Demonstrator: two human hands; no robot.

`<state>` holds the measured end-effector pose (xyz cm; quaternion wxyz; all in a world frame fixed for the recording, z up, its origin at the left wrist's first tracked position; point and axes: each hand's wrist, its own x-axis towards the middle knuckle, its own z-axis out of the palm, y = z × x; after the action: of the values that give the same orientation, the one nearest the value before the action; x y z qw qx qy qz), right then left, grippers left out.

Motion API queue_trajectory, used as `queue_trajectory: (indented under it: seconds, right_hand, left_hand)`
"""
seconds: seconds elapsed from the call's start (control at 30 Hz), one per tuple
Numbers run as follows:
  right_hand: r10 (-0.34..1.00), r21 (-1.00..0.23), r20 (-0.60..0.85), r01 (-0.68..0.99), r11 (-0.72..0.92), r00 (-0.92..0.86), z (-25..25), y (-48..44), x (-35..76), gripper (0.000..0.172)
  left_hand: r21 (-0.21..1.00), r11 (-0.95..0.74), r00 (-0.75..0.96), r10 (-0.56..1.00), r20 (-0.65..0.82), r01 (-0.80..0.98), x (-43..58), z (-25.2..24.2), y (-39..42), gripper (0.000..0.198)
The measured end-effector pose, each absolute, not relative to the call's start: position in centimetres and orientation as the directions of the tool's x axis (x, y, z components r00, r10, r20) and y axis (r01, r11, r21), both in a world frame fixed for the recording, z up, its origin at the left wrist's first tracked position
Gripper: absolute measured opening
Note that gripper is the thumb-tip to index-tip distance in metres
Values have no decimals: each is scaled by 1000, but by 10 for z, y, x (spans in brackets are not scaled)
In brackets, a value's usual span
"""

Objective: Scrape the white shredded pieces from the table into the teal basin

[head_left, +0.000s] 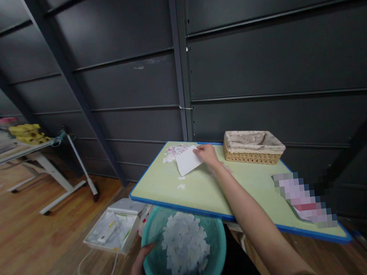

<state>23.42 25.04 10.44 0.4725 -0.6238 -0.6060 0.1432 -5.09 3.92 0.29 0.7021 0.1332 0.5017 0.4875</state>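
Observation:
My right hand (207, 154) reaches across the pale green table (162, 188) and pinches the edge of a white sheet of paper (187, 160). Just beyond the sheet lies a heap of small paper scraps (173, 152) at the table's far corner, and a couple of loose scraps (181, 186) lie nearer. My left hand (139, 271) grips the rim of a teal plastic bowl (155, 239) held below the table's front edge. The bowl holds a pile of torn white paper pieces (184, 243).
A lined wicker basket (252, 146) stands at the table's back right. Blurred-out papers (304, 201) lie near the right front edge. On the wooden floor sits an open white box (113, 230) with a cable. Another table (24, 152) with yellow things stands left. A dark metal wall is behind.

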Motion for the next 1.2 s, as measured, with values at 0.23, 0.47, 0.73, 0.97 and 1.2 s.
queue_trajectory:
  seconds: [0.23, 0.47, 0.73, 0.97, 1.2]
  right_hand:
    - [936, -828, 339, 503, 249, 95, 109, 245, 233, 25]
    - [965, -882, 262, 411, 230, 21, 106, 244, 232, 24]
    - [970, -901, 243, 371, 224, 6, 109, 241, 229, 25]
    - [974, -917, 227, 339, 209, 14, 113, 235, 229, 25]
    - [955, -850, 229, 439, 290, -187, 113, 233, 225, 26]
  left_hand:
    - [697, 481, 4, 824, -566, -531, -51, 0, 39, 6]
    - [713, 483, -35, 816, -578, -508, -50, 2, 38, 7]
    - [725, 489, -10, 826, -564, -485, -50, 2, 36, 21]
    - [717, 485, -27, 819, -573, -500, -44, 13, 37, 19]
    - [726, 485, -45, 816, -576, -488, -42, 18, 37, 18]
